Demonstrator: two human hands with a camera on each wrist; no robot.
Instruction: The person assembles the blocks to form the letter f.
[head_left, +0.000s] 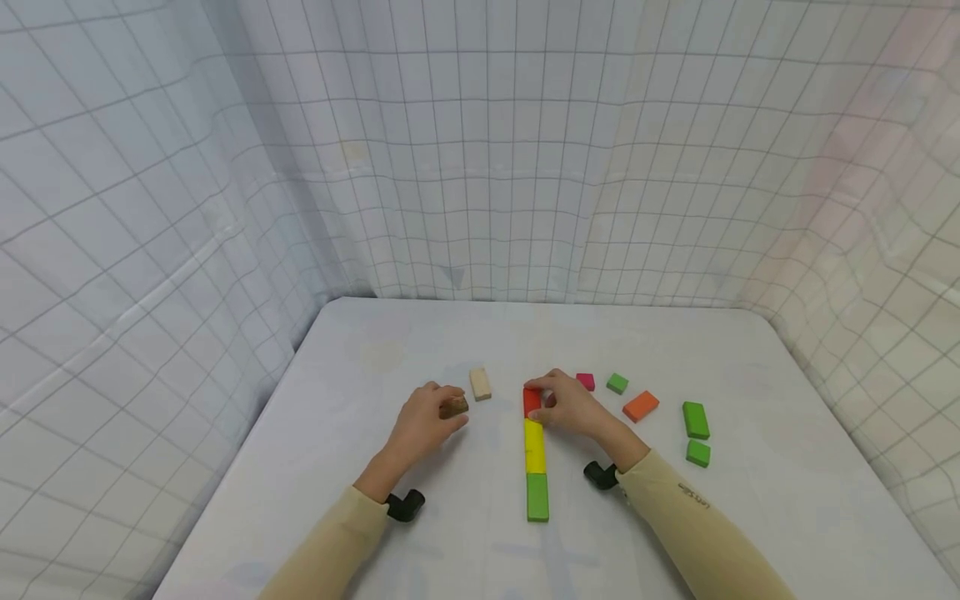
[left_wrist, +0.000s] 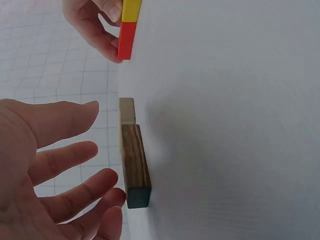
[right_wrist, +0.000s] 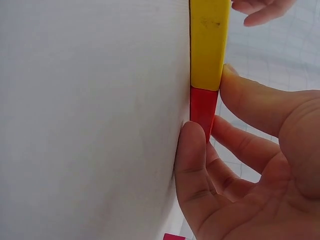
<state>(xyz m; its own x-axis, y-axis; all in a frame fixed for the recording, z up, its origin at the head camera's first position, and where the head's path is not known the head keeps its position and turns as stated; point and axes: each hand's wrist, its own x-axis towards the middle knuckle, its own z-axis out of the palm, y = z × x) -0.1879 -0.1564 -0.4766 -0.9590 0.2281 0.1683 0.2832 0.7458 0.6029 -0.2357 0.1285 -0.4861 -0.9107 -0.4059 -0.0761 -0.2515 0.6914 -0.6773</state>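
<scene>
3 blks (head_left: 535,446) edge-to-edge; R hand (head_left: 572,405) pinches red blk (head_left: 531,402); gap to L hand (head_left: 422,427)

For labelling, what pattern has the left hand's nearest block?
The block has brown woodgrain; best view: left wrist.

On table (head_left: 480,554): three blocks end to end, running away from the person: near block (head_left: 537,498), middle block (head_left: 535,447), far block (head_left: 531,403). Right hand (head_left: 570,407) on far block, from its right. Left of row: left hand (head_left: 423,425), side block (head_left: 454,407) at its fingers, loose block (head_left: 480,384) behind, nearer row. Beyond right hand, rightward: small block (head_left: 586,382), second small block (head_left: 617,383), slanted block (head_left: 641,407), then rear block (head_left: 696,420) with front block (head_left: 698,453) just before it. Cloth (head_left: 480,167) behind table.
</scene>
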